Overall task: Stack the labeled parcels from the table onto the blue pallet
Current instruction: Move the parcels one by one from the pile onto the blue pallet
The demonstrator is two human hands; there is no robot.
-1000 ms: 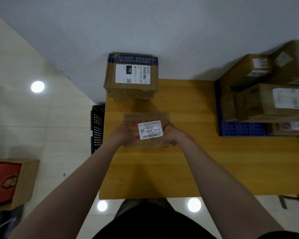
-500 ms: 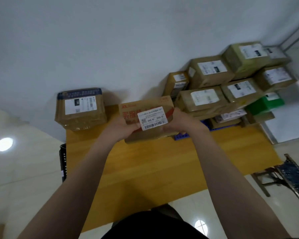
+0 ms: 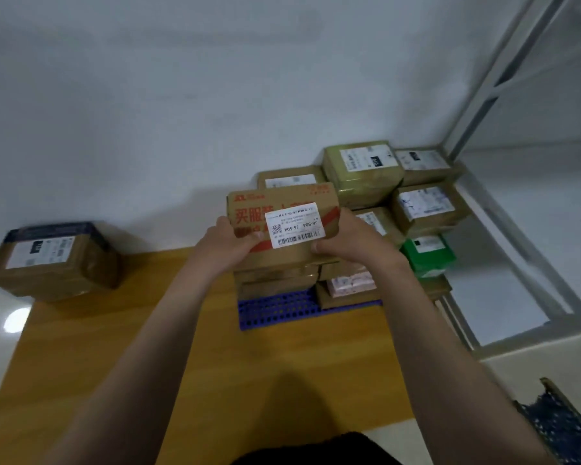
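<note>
A brown cardboard parcel with red print and a white label (image 3: 284, 216) is held up in front of me, over the near left part of the stacked parcels. My left hand (image 3: 227, 245) grips its left end and my right hand (image 3: 348, 241) grips its right end. Below it lies the blue pallet (image 3: 275, 308) on the wooden table (image 3: 121, 357), loaded with several labeled brown parcels (image 3: 426, 208) and a green box (image 3: 428, 253). Another labeled parcel with a dark blue edge (image 3: 52, 260) stands on the table's far left corner.
A white wall runs behind the table. A grey metal frame (image 3: 503, 58) with white panels stands to the right of the pallet. A dark patterned stool or crate (image 3: 564, 427) sits on the floor at the lower right.
Both hands have lifted the parcel off the table and carried it right, from the table's middle to above the stack on the pallet. My view has turned to the right.
</note>
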